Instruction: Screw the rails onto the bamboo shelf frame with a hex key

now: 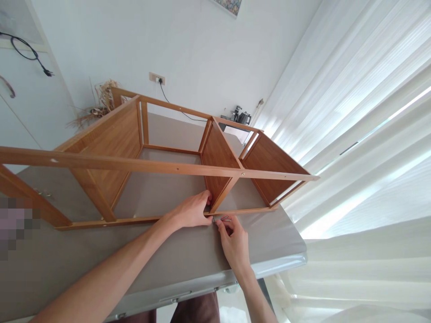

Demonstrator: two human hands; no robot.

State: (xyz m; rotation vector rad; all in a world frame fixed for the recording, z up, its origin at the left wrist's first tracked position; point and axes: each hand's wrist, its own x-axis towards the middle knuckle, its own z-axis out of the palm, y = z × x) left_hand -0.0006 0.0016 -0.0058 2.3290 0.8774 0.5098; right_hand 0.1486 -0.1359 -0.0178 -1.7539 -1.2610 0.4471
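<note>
A brown wooden shelf unit (188,168) lies on its side on a grey-covered table (182,251). My left hand (193,211) is closed around its near lower rail (141,220), with the fingers inside by the middle shelf board (220,152) and the thumb on the outside. Just right of that thumb, my right hand (235,240) pinches a thin metal hex key (226,219), mostly covered by the fingers. The key's tip is close to the rail where the middle board meets it; whether it sits in a screw I cannot tell.
White curtains (363,134) hang along the right. Beyond the unit, a dark kettle (244,118) stands near the wall, and a cord runs from a wall socket (157,78). Dried stalks (106,96) are behind the left end. A small metal piece (43,194) lies on the table at left.
</note>
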